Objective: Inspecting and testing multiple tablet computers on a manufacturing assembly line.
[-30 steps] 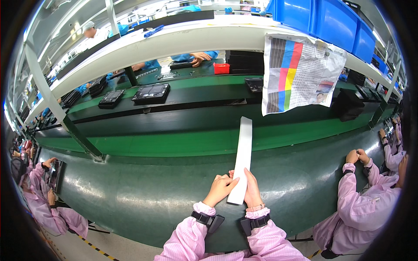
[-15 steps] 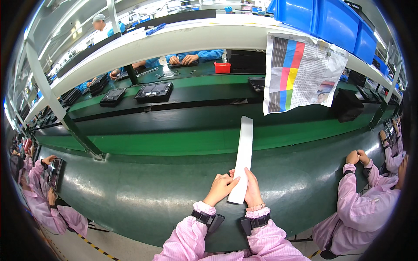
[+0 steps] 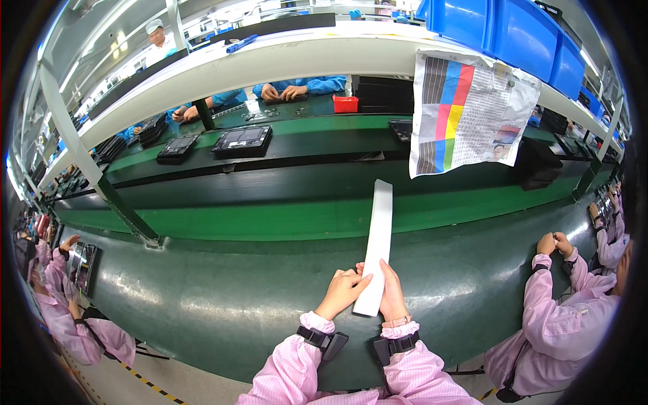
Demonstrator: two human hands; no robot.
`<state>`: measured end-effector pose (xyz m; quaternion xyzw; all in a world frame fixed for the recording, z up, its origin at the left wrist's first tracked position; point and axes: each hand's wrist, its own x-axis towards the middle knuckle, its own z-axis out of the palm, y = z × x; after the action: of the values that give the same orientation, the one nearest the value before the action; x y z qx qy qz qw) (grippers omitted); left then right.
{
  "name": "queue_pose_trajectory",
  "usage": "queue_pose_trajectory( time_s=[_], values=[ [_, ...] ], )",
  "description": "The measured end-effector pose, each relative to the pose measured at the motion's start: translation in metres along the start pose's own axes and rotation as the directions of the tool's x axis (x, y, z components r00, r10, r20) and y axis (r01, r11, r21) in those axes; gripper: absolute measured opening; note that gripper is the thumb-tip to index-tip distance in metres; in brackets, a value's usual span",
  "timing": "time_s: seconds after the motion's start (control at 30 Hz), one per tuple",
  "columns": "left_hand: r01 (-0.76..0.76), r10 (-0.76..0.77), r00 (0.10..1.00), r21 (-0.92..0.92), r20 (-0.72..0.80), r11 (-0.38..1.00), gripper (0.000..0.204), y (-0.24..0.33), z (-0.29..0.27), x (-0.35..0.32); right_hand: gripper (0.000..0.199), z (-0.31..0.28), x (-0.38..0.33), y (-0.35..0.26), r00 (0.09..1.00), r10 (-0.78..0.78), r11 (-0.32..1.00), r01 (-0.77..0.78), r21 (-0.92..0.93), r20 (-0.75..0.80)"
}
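Observation:
A long, narrow, flat white strip (image 3: 378, 233) is held between my two hands, tilted slightly with its far end pointing away over the bench. My left hand (image 3: 344, 291) grips its near end from the left, thumb on the top face. On the other side my right hand (image 3: 391, 291) is closed along the right edge, its fingers partly hidden behind the strip. Both wrists wear black straps over pink sleeves. What the strip is made of, I cannot tell.
Beyond the green bench (image 3: 223, 290) runs a belt line with black tray-like devices (image 3: 241, 140). A white shelf (image 3: 324, 52) crosses above, bearing blue bins (image 3: 493, 34) and a hanging colour-printed sheet (image 3: 466, 115). Co-workers in pink (image 3: 560, 317) sit at both sides; blue-sleeved hands (image 3: 287, 91) work opposite.
My hands and the white strip stay as they were. Devices on the far belt have shifted slightly right. The left co-worker's hands have moved around a dark device.

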<state>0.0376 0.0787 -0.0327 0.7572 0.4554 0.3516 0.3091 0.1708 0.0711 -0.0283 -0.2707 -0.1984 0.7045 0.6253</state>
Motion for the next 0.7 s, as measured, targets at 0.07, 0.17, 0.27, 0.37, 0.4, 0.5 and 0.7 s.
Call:
queue_pose_trajectory(
  time_s=[0.07, 0.17, 0.27, 0.37, 0.4, 0.5, 0.7],
  values=[
    [0.001, -0.001, 1.0, 0.003, 0.002, 1.0, 0.032, -0.0002, -0.0001, -0.0002, 0.041, 0.0002, -0.0003, 0.0002, 0.997, 0.05, 0.999, -0.051, -0.016, -0.066],
    [0.002, -0.002, 1.0, 0.005, 0.003, 1.0, 0.032, 0.0005, -0.0003, -0.0002, 0.041, 0.0002, -0.0005, 0.0001, 0.997, 0.047, 0.999, -0.049, -0.019, -0.062],
    [0.002, -0.002, 1.0, 0.001, -0.004, 1.0, 0.032, 0.0012, -0.0003, -0.0004, 0.042, 0.0002, -0.0003, 0.0, 0.997, 0.049, 0.998, -0.051, -0.026, -0.065],
    [0.0, 0.0, 1.0, -0.007, -0.005, 1.0, 0.032, 0.0008, 0.0, -0.0004, 0.042, 0.0005, -0.0002, 0.0004, 0.996, 0.051, 0.998, -0.052, -0.022, -0.071],
    [0.007, -0.007, 1.0, -0.006, 0.001, 1.0, 0.032, 0.0004, 0.0003, -0.0004, 0.042, 0.0005, -0.0002, 0.0003, 1.0, 0.0, 1.0, 0.0, 0.0, -0.005],
    [0.004, -0.004, 1.0, -0.016, -0.008, 1.0, 0.033, -0.0006, 0.0018, 0.0005, 0.041, 0.0004, -0.0001, -0.0005, 1.0, -0.008, 1.0, 0.008, 0.005, -0.005],
    [-0.007, 0.006, 1.0, -0.028, -0.03, 1.0, 0.035, 0.0008, 0.0013, 0.0, 0.041, 0.0014, -0.0007, -0.0007, 1.0, -0.004, 1.0, 0.004, 0.007, -0.001]
  ],
)
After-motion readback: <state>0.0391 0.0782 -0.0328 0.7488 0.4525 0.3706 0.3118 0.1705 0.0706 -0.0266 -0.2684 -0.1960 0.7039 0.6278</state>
